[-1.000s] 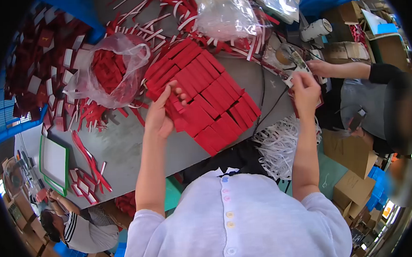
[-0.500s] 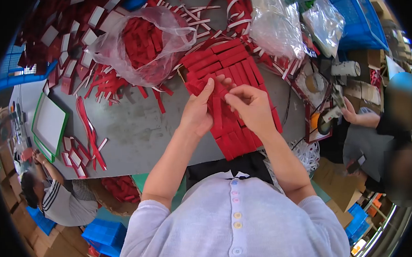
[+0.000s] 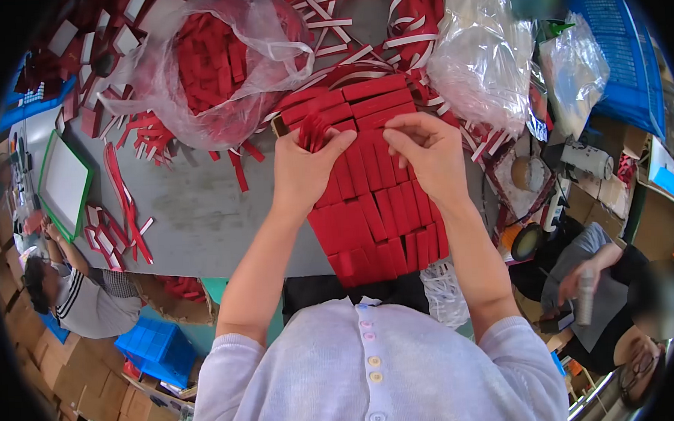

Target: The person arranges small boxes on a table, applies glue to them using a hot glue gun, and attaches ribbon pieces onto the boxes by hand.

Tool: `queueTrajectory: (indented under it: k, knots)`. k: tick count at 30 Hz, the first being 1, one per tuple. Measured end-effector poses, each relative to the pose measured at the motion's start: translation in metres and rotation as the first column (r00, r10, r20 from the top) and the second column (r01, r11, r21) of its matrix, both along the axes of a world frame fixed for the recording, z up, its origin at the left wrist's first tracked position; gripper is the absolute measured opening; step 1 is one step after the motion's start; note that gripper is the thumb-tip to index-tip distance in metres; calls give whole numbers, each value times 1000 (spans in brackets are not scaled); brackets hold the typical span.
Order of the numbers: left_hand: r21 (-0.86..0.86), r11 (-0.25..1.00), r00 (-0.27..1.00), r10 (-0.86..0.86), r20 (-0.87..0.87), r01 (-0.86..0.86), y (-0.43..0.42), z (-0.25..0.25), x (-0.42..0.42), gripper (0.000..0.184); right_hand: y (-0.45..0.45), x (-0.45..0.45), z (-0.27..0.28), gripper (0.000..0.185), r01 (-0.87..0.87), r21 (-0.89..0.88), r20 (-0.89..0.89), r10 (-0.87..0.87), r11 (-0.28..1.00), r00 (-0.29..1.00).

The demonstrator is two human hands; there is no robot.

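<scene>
Since the earlier frame, the hands have been drawn apart: the right fingertips, then brought against the pieces held in the left, are now separated from them by a clear gap. Taking the clock face as centred on the stack of red pieces (image 3: pixel 378 209), with twelve o'clock away from the wearer, the left hand (image 3: pixel 301 171) is placed at about ten o'clock, curled round a bundle of thin red strips (image 3: pixel 315 132). The right hand (image 3: pixel 434 153) is held over the two o'clock side, thumb and forefinger brought nearly together; whether anything is pinched there cannot be told.

The stack is laid in packed rows on the grey table (image 3: pixel 208 197), its six o'clock end reaching the near edge. A plastic bag (image 3: pixel 150 72) of red pieces is set toward ten to eleven o'clock, clear plastic packets (image 3: pixel 480 54) toward one to two, and a roll of tape (image 3: pixel 529 173) toward three.

The end at the table's edge seems the weakest spot: if it were nudged by the wearer's body or a forearm, pieces could be tipped off. The bundle could be spilled if the left grip were slackened, its strips being slim and fanned. Rows could also be disturbed by a trailing right finger, since narrow gaps are seen between some pieces.
</scene>
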State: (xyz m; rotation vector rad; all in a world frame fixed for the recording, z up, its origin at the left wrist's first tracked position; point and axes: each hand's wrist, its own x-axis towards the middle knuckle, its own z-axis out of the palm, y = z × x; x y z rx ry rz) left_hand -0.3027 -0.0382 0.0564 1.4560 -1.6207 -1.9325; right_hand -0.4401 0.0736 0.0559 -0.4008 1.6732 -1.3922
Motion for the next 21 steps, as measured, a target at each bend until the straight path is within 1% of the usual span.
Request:
queueTrajectory:
  k: [1, 2, 3, 4, 5, 6, 7, 9, 10, 12, 13, 15, 16, 18, 19, 21]
  knots:
    - [7, 1000, 1000, -3, 10, 3, -1, -6, -7, 12, -3, -5, -5, 8, 51, 1, -57, -51, 999, 997]
    - [-211, 977, 1000, -13, -5, 12, -2, -13, -14, 14, -5, -10, -10, 11, 61, 20, -89, -59, 998, 994]
    - [-419, 908, 999, -29, -17, 19, -4, -18, -20, 15, -8, -15, -16, 11, 65, 28, -79, -63, 997, 995]
    - [-413, 910, 999, -33, -7, 27, -7, -21, -25, 15, -13, -19, -22, 12, 111, 7, -218, -107, 994, 970]
    - [-534, 841, 996, -69, 59, 90, -10, -22, -31, 16, -18, -23, -29, 14, 152, -19, -353, -149, 988, 923]
    - [-640, 752, 987, -96, 128, 156, -14, -23, -36, 17, -24, -26, -37, 18, 193, -78, -397, -208, 978, 894]
    - [-635, 755, 986, -100, 134, 163, -17, -28, -41, 17, -28, -29, -41, 18, 197, -71, -392, -209, 978, 896]
    - [-766, 612, 979, -82, 186, 197, -24, -36, -48, 23, -35, -35, -45, 20, 192, -15, -501, -173, 981, 848]
    - [-763, 614, 978, -86, 190, 202, -26, -38, -51, 23, -38, -36, -47, 20, 195, -11, -498, -174, 981, 850]
    - [-759, 596, 960, -84, 266, 262, -28, -42, -55, 22, -41, -38, -51, 20, 167, 9, -549, -135, 986, 825]
    - [-756, 598, 959, -88, 268, 266, -28, -42, -57, 22, -42, -39, -51, 20, 170, 12, -547, -135, 985, 826]
    - [-696, 634, 931, -116, 346, 337, -28, -41, -58, 18, -44, -39, -48, 19, 165, 52, -637, -94, 985, 765]
    - [-694, 635, 930, -117, 347, 339, -29, -41, -59, 18, -44, -39, -48, 19, 165, 54, -636, -93, 985, 766]
    - [-684, 641, 927, -124, 353, 347, -29, -44, -61, 17, -43, -40, -48, 20, 148, 115, -696, -26, 982, 718]
    - [-681, 644, 926, -125, 355, 348, -31, -44, -60, 17, -42, -41, -47, 20, 147, 120, -694, -23, 982, 720]
    - [-664, 716, 971, -91, 221, 218, -39, -42, -57, 18, -39, -45, -45, 19, 171, 100, -817, -17, 980, 576]
